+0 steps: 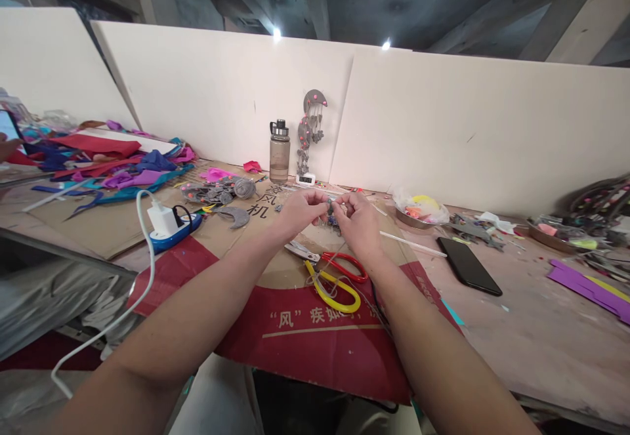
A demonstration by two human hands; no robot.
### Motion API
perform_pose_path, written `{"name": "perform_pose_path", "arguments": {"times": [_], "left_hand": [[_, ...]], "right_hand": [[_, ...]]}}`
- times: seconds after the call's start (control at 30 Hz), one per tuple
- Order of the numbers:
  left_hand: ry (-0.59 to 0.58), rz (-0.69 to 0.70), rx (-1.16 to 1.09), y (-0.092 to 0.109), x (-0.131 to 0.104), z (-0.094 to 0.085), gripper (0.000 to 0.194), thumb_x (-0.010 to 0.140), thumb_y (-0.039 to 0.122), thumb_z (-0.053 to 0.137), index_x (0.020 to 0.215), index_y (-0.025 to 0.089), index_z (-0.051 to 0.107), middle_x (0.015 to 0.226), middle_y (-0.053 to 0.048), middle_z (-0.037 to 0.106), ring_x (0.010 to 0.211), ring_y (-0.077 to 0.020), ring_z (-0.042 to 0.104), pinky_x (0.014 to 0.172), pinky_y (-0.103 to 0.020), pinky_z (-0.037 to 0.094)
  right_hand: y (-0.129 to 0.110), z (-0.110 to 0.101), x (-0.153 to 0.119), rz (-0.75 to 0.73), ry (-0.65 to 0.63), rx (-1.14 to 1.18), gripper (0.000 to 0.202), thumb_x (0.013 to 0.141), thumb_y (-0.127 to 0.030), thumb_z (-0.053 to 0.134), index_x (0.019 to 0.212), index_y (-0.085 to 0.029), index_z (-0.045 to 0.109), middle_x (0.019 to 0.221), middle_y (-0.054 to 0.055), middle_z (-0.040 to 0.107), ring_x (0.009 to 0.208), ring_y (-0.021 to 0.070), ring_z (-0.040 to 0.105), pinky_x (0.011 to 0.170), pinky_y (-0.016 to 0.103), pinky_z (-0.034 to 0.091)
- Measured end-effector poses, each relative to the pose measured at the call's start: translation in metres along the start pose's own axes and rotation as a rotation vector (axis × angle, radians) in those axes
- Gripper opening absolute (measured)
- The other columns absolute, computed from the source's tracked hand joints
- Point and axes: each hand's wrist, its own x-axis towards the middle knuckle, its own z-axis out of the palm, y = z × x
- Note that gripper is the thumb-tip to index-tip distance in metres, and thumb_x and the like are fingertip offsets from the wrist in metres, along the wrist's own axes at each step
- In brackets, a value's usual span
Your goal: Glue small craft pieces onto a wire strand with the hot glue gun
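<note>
My left hand (309, 212) and my right hand (358, 220) meet over the cardboard, fingertips pinched on a small grey piece (330, 208) between them. Its exact kind is too small to make out. Just below lie scissors (339, 281) with one red and one yellow handle, and a thin grey strand (331, 279) loops loosely across them. To the left of my hands are a grey crescent (235, 216) and a ball of grey yarn (245, 187). A finished-looking grey crescent hanging (315, 102) with pink dots and dangling pieces is against the white board.
A water bottle (279, 153) and a small digital clock (306, 179) stand at the back. A blue power strip (176, 233) with a white charger is left; a black phone (469, 266) and a bowl (422, 217) lie right. Colourful fabric scraps (123, 159) cover the far left, near another person's hand.
</note>
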Motion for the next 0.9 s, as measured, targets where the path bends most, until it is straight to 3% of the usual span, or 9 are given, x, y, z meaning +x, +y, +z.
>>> {"name": "perform_pose_path", "arguments": {"times": [0.27, 0.67, 0.9], "left_hand": [[0.061, 0.004, -0.046, 0.0023, 0.0003, -0.0015, 0.009, 0.069, 0.018, 0.066, 0.068, 0.014, 0.057, 0.053, 0.001, 0.060, 0.041, -0.0051, 0.049, 0.043, -0.018, 0.040], [-0.020, -0.021, -0.176, 0.0003, -0.0011, 0.0023, 0.016, 0.069, 0.020, 0.069, 0.073, 0.013, 0.055, 0.061, 0.000, 0.062, 0.054, -0.0101, 0.061, 0.053, -0.022, 0.049], [-0.116, -0.043, -0.189, 0.0048, -0.0038, 0.0019, 0.027, 0.063, 0.016, 0.068, 0.089, 0.012, 0.061, 0.080, -0.004, 0.065, 0.069, -0.0142, 0.065, 0.058, -0.026, 0.052]], "right_hand": [[0.0002, 0.0028, -0.0031, -0.003, -0.037, 0.053, 0.022, 0.082, -0.022, 0.051, 0.104, -0.017, 0.054, 0.067, -0.004, 0.044, 0.063, 0.0138, 0.045, 0.062, 0.027, 0.035], [0.0001, 0.0024, -0.0024, 0.094, 0.007, 0.106, 0.012, 0.083, -0.028, 0.051, 0.085, -0.018, 0.057, 0.066, -0.003, 0.048, 0.060, 0.0126, 0.043, 0.062, 0.026, 0.035], [0.0020, -0.0016, 0.0018, 0.147, 0.033, 0.079, 0.012, 0.081, -0.029, 0.051, 0.074, -0.020, 0.055, 0.061, -0.003, 0.048, 0.059, 0.0127, 0.041, 0.062, 0.026, 0.033]]}}
